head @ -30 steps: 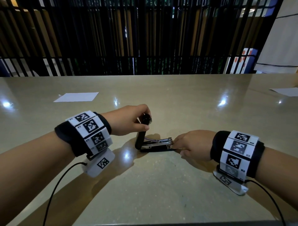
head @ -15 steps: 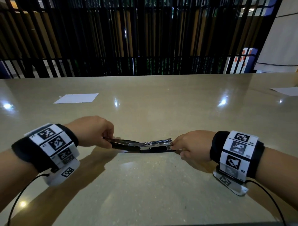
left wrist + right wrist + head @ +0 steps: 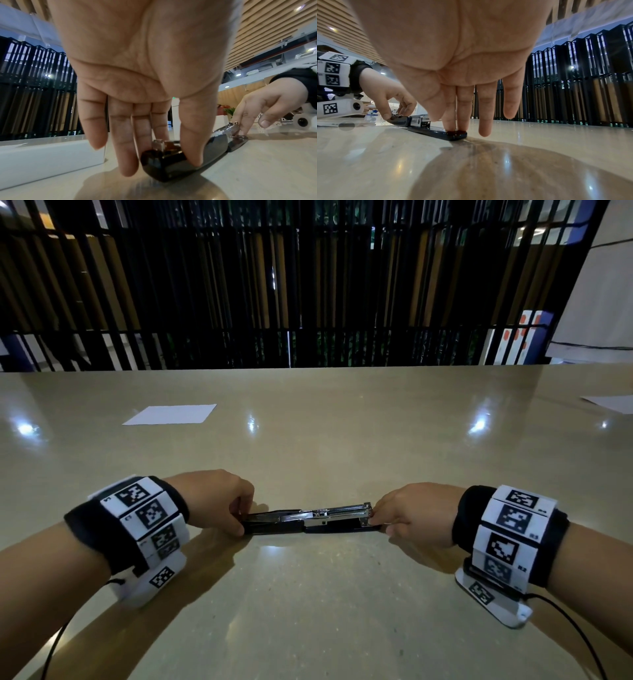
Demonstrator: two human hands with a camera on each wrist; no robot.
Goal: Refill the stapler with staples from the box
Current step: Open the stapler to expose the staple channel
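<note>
Stapler (image 3: 310, 520) flat on the shiny worktop (image 3: 325, 611), opened out wide into one long black and silver line, running from one hand to the other.

On the left, left hand (image 3: 214, 499) at the black top arm (image 3: 180, 165) of the stapler. Thumb (image 3: 192, 142) curled onto the near side of that arm, fingers (image 3: 128, 148) bent down on the far side, so grasping it from above. Little finger free, touching nothing.

In the middle, silver staple track (image 3: 337, 513) lying face up, with the black base (image 3: 436, 133) under it, flat on the worktop.

On the right, right hand (image 3: 416, 517) at the other end. Two straight fingers (image 3: 461, 108) pressing down on the tip of the black base, seen clearly from the right wrist. Thumb (image 3: 435, 105) stretched beside them, near the silver track. Other two fingers straight and lifted off the worktop. So released, not curled round anything, only pushing down.

Black bands with white blocks on both wrists (image 3: 144, 525), each block printed with a black and white square code. Tiny marks beside the codes, too small to read. No brand name or other words to be made out on the stapler.

White sheet of paper (image 3: 169, 414) far back on the left of the worktop, well apart from the hands. Another white sheet (image 3: 613, 402) at the far right edge.
</note>
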